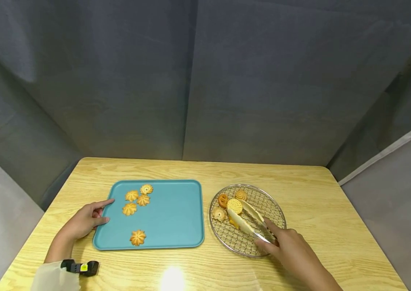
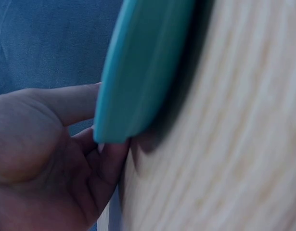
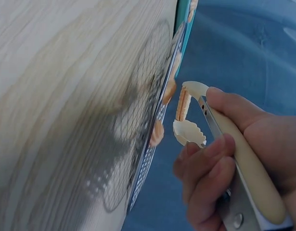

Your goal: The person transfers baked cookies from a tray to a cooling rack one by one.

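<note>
My right hand (image 1: 290, 248) holds a pair of tongs (image 1: 241, 220) with cream tips over the round wire rack (image 1: 271, 206). Between the tips is a round, pale yellow biscuit (image 1: 234, 206), seen edge-on as a ridged biscuit (image 3: 183, 105) in the right wrist view, raised off the mesh. Around it on the rack lie a reddish-brown twisted biscuit (image 1: 223, 200), a swirl cookie (image 1: 241, 195), a ring-shaped cookie (image 1: 219, 214) and a partly hidden yellow piece (image 1: 233, 223). My left hand (image 1: 82, 220) grips the left rim of the blue tray (image 1: 172, 218), some fingers beneath its edge (image 2: 111, 115).
Several flower-shaped cookies lie on the tray's left half, one cookie (image 1: 138, 237) apart near the front. Tray and rack stand side by side on a wooden table (image 1: 336, 234). Grey curtains (image 1: 263, 81) enclose the back and sides.
</note>
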Motion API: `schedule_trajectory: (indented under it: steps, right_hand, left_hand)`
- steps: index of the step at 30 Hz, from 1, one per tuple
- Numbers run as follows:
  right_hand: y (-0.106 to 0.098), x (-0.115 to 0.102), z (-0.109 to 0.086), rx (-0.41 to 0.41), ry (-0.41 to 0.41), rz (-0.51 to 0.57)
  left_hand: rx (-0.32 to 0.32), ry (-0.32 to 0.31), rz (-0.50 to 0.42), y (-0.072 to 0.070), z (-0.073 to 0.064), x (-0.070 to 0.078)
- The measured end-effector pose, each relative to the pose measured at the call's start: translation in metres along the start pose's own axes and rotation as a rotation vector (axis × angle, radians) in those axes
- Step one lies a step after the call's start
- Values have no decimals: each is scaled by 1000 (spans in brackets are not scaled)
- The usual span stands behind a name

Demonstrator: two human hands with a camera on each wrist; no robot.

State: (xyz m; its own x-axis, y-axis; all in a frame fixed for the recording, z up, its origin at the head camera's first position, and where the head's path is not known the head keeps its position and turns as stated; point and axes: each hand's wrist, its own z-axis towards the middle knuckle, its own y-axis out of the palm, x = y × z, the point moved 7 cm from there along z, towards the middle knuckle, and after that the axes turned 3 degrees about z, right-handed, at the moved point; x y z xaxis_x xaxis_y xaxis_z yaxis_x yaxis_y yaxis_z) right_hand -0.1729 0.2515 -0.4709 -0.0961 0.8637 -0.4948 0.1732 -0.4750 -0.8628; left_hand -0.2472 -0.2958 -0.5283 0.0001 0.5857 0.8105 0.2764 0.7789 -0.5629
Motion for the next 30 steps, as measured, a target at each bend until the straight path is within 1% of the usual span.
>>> schedule_trajectory:
  steps: [3, 7, 15, 20, 26, 30]
  right_hand:
    - [-5, 7, -2, 17, -7, -20]
    - [-9, 17, -3, 14, 5, -31]
    - [-12, 30, -4, -5, 58, -65]
    - [-9, 34, -5, -27, 83, -77]
    - [-7, 34, -7, -14, 80, -58]
    - [-8, 35, -7, -14, 83, -58]
  left_hand:
    - [0, -1, -3, 1, 1, -2]
    - [1, 1, -4, 0, 2, -3]
    - [0, 3, -3, 0, 3, -6]
    - [-2, 1, -9, 0, 3, -6]
    - [-1, 3, -2, 0, 2, -4]
    - [0, -9, 3, 0, 2, -4]
